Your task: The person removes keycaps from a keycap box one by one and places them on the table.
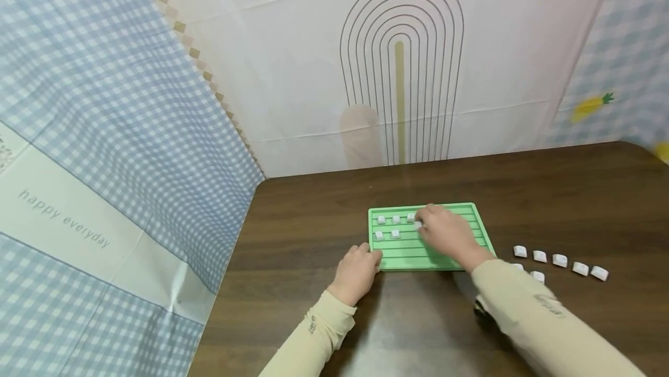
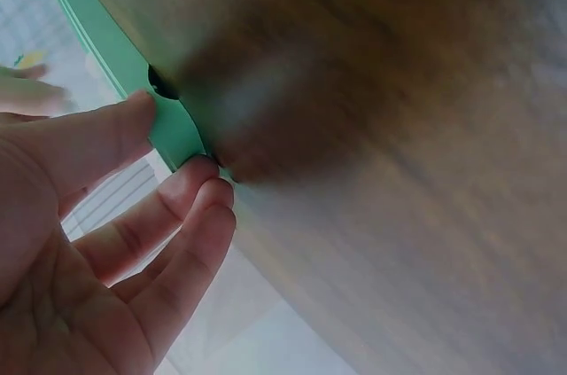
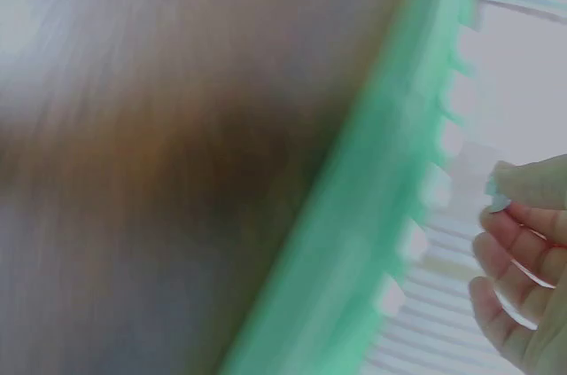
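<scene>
The left hand [image 1: 357, 272] grips the near left corner of a green tray [image 1: 402, 262], thumb on its front wall, fingertips round the side; the right hand [image 1: 446, 230], over the tray, pinches a small white keycap [image 3: 499, 201] between thumb and finger. Pale sleeves cross a dark brown, wood-grained table [image 1: 303, 232] whose near part catches a whitish sheen. To the right lie loose white keycaps [image 1: 560, 261], five in a row with others nearer, partly behind the sleeve. The tray lies flat, shallow and rimmed, ribbed crosswise, with white pieces standing in its two farthest rows at the left. Beyond the table hangs white cloth [image 1: 292, 75] printed with nested arches; blue-checked cloth [image 1: 130, 75] drapes the left side, bearing "happy everyday".
</scene>
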Available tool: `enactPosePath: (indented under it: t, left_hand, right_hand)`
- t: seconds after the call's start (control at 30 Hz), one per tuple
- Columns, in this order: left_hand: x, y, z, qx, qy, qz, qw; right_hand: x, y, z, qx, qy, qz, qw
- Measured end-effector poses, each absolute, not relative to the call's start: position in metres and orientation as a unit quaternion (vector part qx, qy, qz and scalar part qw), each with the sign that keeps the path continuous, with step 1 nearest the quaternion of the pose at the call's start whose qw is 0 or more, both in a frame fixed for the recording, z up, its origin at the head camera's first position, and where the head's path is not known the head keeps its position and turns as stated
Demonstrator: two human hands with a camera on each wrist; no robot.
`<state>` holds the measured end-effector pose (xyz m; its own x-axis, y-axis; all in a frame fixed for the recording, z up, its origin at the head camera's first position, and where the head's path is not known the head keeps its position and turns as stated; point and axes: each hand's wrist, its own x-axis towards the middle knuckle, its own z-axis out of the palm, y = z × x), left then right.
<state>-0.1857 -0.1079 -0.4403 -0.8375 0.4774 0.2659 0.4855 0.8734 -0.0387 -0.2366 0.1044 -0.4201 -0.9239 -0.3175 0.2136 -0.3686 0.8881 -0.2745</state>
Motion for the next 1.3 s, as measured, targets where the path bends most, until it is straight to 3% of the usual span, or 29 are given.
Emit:
enactPosePath:
  t: [0.17, 0.33, 0.53, 0.8, 1.0, 1.17, 1.3]
  left_hand:
    - [-0.19, -0.109, -0.441, -0.253, -0.96, -0.016, 0.122]
    - [-0.191, -0.113, -0.438, -0.254, -0.96, -0.018, 0.119]
    - [-0.192, -0.12, -0.434, -0.252, -0.96, -0.01, 0.122]
    - [-0.19, -0.12, -0.434, -0.254, -0.958, -0.026, 0.131]
    - [-0.187, -0.115, -0.436, -0.26, -0.956, -0.031, 0.129]
    - [-0.186, -0.113, -0.438, -0.257, -0.957, -0.026, 0.135]
    - [-0.186, -0.109, -0.44, -0.261, -0.956, -0.028, 0.129]
  right_hand:
    - [-0.214, 0.159, -0.398, 0.159, -0.971, 0.137, 0.113]
    - [-0.18, 0.224, -0.408, 0.107, -0.978, 0.123, 0.133]
    - [-0.152, 0.261, -0.436, 0.07, -0.992, 0.092, 0.051]
    - [-0.149, 0.265, -0.448, 0.08, -0.992, 0.093, 0.026]
    - [-0.151, 0.26, -0.43, 0.079, -0.993, 0.083, -0.017]
    - [-0.173, 0.215, -0.409, 0.118, -0.986, 0.115, 0.001]
    - [-0.198, 0.168, -0.413, 0.135, -0.98, 0.137, 0.04]
